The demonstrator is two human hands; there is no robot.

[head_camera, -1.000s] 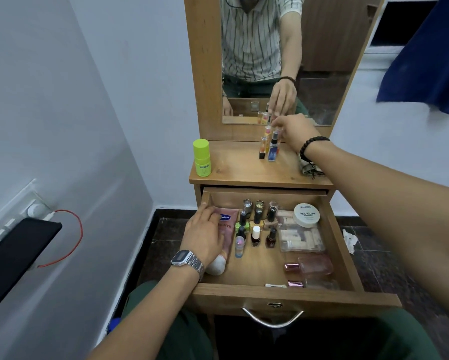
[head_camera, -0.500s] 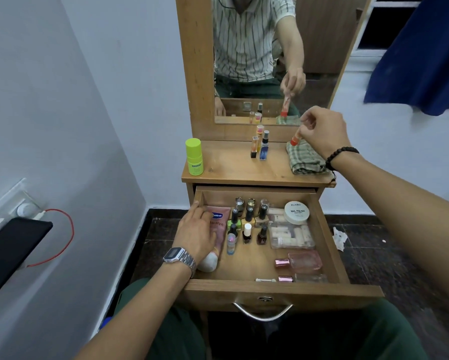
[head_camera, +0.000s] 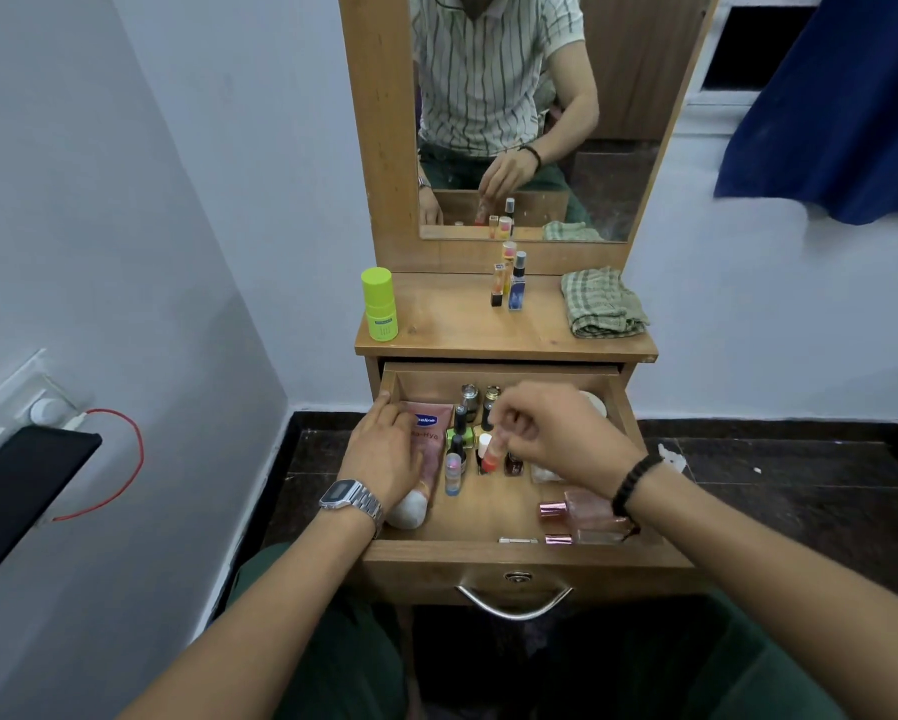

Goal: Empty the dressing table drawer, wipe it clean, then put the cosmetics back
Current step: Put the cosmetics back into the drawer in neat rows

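The wooden drawer (head_camera: 530,556) stands pulled out and holds cosmetics. My left hand (head_camera: 384,454) lies over a pink tube (head_camera: 431,426) along the drawer's left side, fingers curled on it. My right hand (head_camera: 561,439) hovers over the drawer's middle, pinching a small red-based bottle (head_camera: 490,456) among upright nail polish bottles (head_camera: 459,439). A pink perfume bottle (head_camera: 587,509) lies at the front right. A white jar (head_camera: 595,402) at the back right is mostly hidden by my right hand.
On the tabletop stand a lime green bottle (head_camera: 379,311), small bottles (head_camera: 509,283) by the mirror (head_camera: 514,122), and a folded green checked cloth (head_camera: 600,304). A black phone (head_camera: 20,485) with a red cable hangs on the left wall. A blue cloth (head_camera: 841,111) hangs upper right.
My right hand picked a small red-based bottle from the group on the tabletop, swung right over the cloth and came down into the drawer. My left hand stayed on the pink tube.
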